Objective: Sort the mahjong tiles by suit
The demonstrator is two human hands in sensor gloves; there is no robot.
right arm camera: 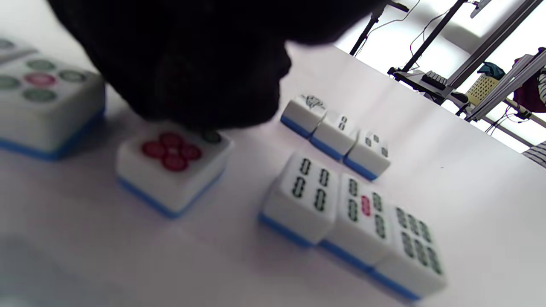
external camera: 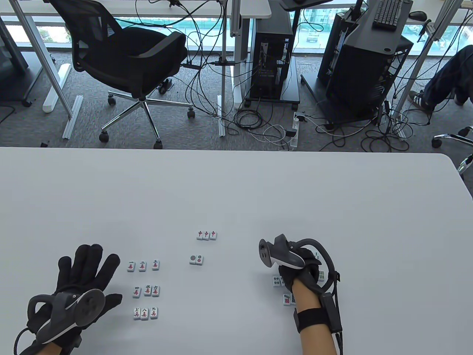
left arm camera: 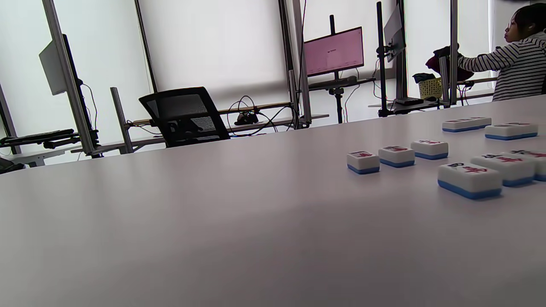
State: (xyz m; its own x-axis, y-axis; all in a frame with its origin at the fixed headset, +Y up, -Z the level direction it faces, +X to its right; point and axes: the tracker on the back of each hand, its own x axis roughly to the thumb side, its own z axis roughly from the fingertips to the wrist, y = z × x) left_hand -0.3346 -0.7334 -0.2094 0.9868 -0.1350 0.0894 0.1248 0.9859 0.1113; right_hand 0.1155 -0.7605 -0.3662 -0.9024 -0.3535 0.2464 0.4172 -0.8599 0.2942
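White tiles lie face up on your table (external camera: 236, 192): 9 character tiles (external camera: 145, 289) in a 3 by 3 grid just right of your left hand (external camera: 79, 284), which rests flat with fingers spread. 3 red tiles (external camera: 206, 235) and 2 dot tiles (external camera: 196, 259) sit mid-table. Your right hand (external camera: 301, 268) covers a red-dot tile (right arm camera: 172, 168) beside bamboo tiles (right arm camera: 349, 213); its grip can't be made out.

character tiles (external camera: 145, 290) left | dot tiles (external camera: 196, 259) centre | bamboo tiles (right arm camera: 354, 213) right
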